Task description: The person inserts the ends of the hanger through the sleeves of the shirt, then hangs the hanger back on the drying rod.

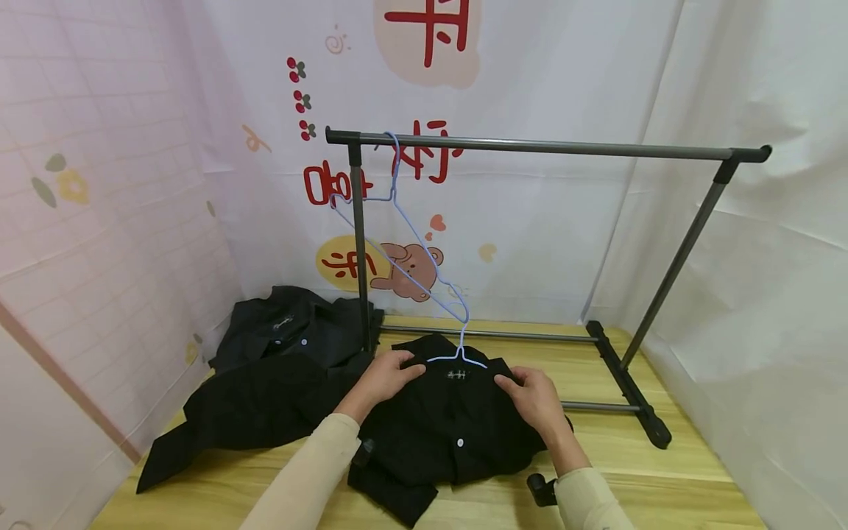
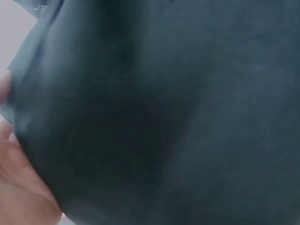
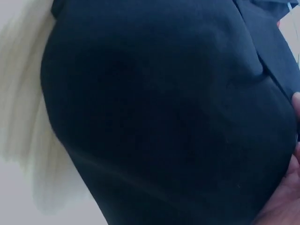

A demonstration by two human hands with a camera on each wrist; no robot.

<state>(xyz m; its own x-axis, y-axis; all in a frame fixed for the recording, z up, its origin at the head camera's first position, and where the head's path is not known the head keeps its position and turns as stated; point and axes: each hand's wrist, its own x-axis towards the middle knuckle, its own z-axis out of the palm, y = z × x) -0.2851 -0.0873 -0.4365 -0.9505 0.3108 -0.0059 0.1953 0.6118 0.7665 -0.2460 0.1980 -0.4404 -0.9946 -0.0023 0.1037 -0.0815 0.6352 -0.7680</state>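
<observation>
A black shirt (image 1: 424, 434) with a white button down its front is held up between my two hands in the head view. Its collar spreads around a light-blue hanger (image 1: 460, 353), whose neck and upper arms show at the neckline while the rest is hidden inside. My left hand (image 1: 387, 375) pinches one shoulder of the shirt, thumb in front. At the opposite shoulder, my right hand (image 1: 535, 401) grips the cloth. Dark fabric fills most of both wrist views, with fingers and palm along its edge.
A metal clothes rack (image 1: 550, 146) stands behind the shirt. From its bar's left end hangs another blue hanger (image 1: 396, 165), overlapping the lower hanger's hook in this view. More dark garments (image 1: 258, 397) lie heaped at left on the wooden table (image 1: 689, 478).
</observation>
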